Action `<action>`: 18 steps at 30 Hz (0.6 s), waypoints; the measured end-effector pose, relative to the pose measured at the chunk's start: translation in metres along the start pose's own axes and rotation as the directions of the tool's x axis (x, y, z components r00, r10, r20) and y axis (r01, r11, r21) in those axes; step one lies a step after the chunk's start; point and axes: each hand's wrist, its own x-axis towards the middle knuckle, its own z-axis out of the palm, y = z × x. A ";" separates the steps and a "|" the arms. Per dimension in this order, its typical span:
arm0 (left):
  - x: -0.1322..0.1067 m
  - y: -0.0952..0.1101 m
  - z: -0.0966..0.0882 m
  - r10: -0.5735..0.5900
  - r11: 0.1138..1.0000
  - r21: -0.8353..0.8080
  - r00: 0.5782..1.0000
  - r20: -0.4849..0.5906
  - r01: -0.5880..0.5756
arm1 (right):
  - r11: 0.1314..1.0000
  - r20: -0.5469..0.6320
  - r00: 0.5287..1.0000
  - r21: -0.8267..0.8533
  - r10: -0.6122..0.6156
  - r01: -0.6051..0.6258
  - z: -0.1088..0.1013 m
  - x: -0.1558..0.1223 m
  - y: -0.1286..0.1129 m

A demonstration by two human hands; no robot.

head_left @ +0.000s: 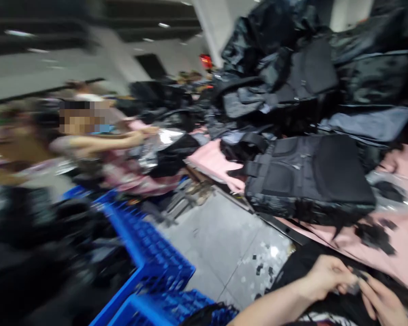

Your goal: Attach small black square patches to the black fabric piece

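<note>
At the lower right, my left hand (328,275) and my right hand (382,296) meet, fingertips pinched together. Between them is a small greyish piece (356,283), too blurred to name. Black cloth (347,308) lies beneath both hands, close to my body. Beyond them a black backpack (292,174) lies flat on a table covered in pink cloth (404,226). Small black scraps (377,237) and a clear plastic bag (394,192) are beside the backpack.
Blue plastic crates (156,249) stand at the left, with dark bags (47,253) heaped beyond. Backpacks pile high (309,68) at the back right. Scraps litter the tiled floor (221,235). A co-worker (98,145) handles a silvery-and-black item (166,145) at the table's far end.
</note>
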 end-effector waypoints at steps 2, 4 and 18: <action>-0.003 0.003 0.004 -0.008 0.998 0.062 0.999 0.052 0.005 | 1.000 0.116 0.993 0.024 -0.020 0.018 0.000 0.002 -0.001; -0.002 0.004 0.005 -0.005 0.993 0.115 0.998 0.061 -0.002 | 0.998 0.112 0.993 0.060 -0.041 0.034 0.000 0.006 -0.004; 0.010 0.000 -0.002 0.063 0.977 0.201 0.997 0.048 -0.072 | 0.969 0.001 0.999 0.244 0.036 -0.035 0.007 0.008 0.000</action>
